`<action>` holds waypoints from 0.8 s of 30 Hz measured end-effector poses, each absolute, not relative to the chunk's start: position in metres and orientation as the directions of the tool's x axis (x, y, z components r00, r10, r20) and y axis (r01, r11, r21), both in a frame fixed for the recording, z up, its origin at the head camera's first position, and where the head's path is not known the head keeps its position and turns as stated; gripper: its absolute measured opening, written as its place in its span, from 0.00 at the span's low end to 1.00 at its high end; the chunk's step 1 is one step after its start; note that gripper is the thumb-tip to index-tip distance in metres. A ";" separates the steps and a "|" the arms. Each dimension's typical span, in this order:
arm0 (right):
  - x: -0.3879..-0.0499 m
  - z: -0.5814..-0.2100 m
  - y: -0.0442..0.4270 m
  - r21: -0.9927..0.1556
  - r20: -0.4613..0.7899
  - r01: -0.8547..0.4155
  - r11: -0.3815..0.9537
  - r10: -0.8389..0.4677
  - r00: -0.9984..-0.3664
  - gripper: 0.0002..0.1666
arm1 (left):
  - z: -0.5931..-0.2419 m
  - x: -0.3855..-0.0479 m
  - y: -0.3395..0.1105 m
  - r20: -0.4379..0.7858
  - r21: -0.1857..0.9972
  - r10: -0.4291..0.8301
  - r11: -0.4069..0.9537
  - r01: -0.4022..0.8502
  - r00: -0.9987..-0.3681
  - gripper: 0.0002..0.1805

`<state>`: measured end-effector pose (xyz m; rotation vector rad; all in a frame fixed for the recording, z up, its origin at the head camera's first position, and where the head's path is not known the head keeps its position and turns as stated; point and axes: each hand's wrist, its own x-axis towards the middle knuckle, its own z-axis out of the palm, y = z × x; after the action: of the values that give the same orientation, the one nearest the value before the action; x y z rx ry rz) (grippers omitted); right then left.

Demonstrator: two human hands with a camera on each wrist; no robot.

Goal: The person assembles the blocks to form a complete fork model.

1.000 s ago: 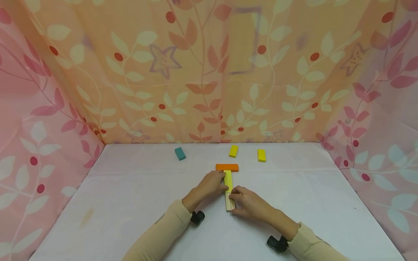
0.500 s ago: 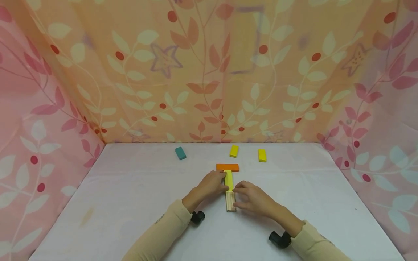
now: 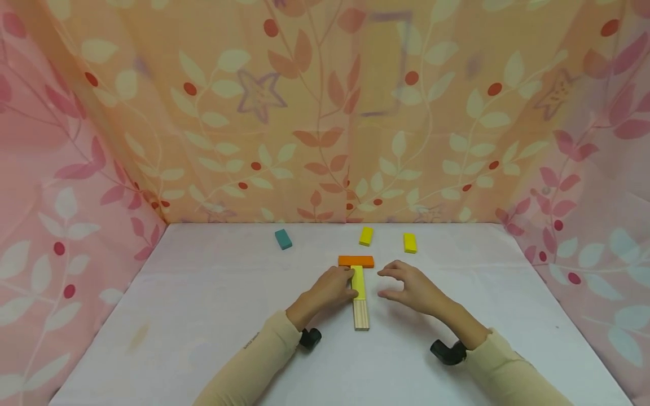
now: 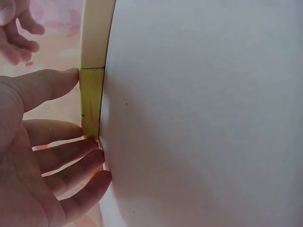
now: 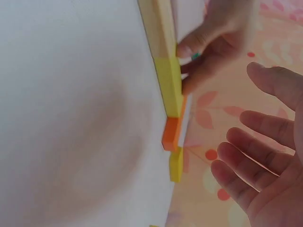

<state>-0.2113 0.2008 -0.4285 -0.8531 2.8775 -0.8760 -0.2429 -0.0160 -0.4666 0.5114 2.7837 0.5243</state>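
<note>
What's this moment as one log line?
left hand: touches nearest yellow block | right hand: holds nothing | orange block: crosswise, yellow's far end | wooden block: near end

Below the frame's centre, the left hand's grip [image 3: 330, 287] touches the left side of a lime block [image 3: 358, 282], between an orange block [image 3: 356, 261] above and a wooden block [image 3: 361, 314] below. The right hand's grip [image 3: 417, 290] hovers to their right. Higher on the table [image 3: 203, 338], left to right, lie a teal block [image 3: 283, 239] and two yellow blocks [image 3: 409, 243].
</note>
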 end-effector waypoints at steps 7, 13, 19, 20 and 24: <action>-0.233 -0.419 0.212 -0.521 0.154 -0.463 0.717 -0.454 -0.877 0.26 | -0.467 -0.244 -0.016 -0.190 0.408 0.382 0.869 0.281 -0.904 0.31; -0.256 -0.415 0.225 -0.498 0.144 -0.437 0.749 -0.426 -0.893 0.27 | -0.466 -0.243 -0.015 -0.196 0.429 0.381 0.862 0.270 -0.904 0.32; -0.280 -0.415 0.239 -0.500 0.100 -0.384 0.776 -0.389 -0.916 0.27 | -0.466 -0.243 -0.015 -0.199 0.426 0.376 0.865 0.266 -0.905 0.33; -0.283 -0.414 0.240 -0.498 0.092 -0.375 0.782 -0.382 -0.920 0.27 | -0.466 -0.243 -0.015 -0.200 0.425 0.375 0.866 0.264 -0.905 0.33; -0.297 -0.412 0.245 -0.491 0.080 -0.369 0.789 -0.381 -0.921 0.27 | -0.464 -0.243 -0.016 -0.198 0.422 0.372 0.868 0.264 -0.907 0.33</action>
<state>-0.2972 0.2455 -0.4118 -0.6183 2.9495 -0.8029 -0.2432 -0.0164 -0.4645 0.4807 2.7674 0.5686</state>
